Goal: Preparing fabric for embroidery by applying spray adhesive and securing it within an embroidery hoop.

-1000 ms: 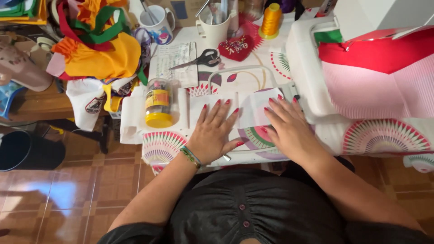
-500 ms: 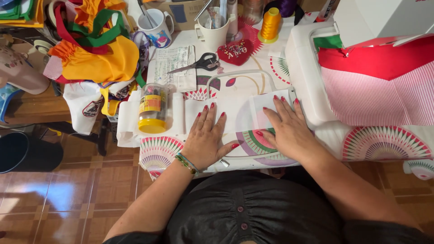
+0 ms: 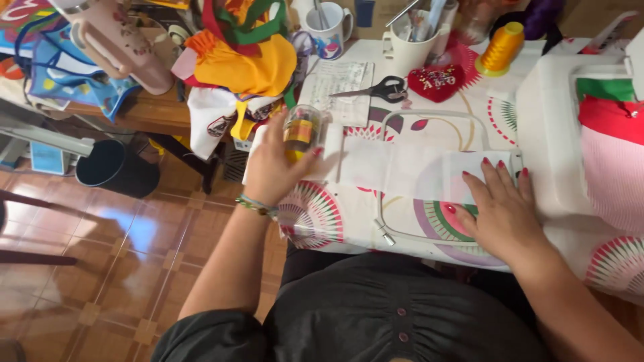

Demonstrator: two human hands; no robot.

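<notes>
Fingers of our left hand (image 3: 272,167) curl around a small clear jar (image 3: 300,131) with a yellow-orange band, its long axis running toward twelve o'clock, lid end away from us. It sits at the table's nine o'clock edge, on a strip of thin white fabric (image 3: 396,167) that stretches toward three o'clock. Our right hand (image 3: 500,211) lies open and flat, palm down on that soft cloth, gripping nothing. A rounded white embroidery hoop (image 3: 386,231) frames the fabric over the glossy patterned tablecloth (image 3: 315,214). At twelve o'clock lie black-handled scissors (image 3: 382,88).
</notes>
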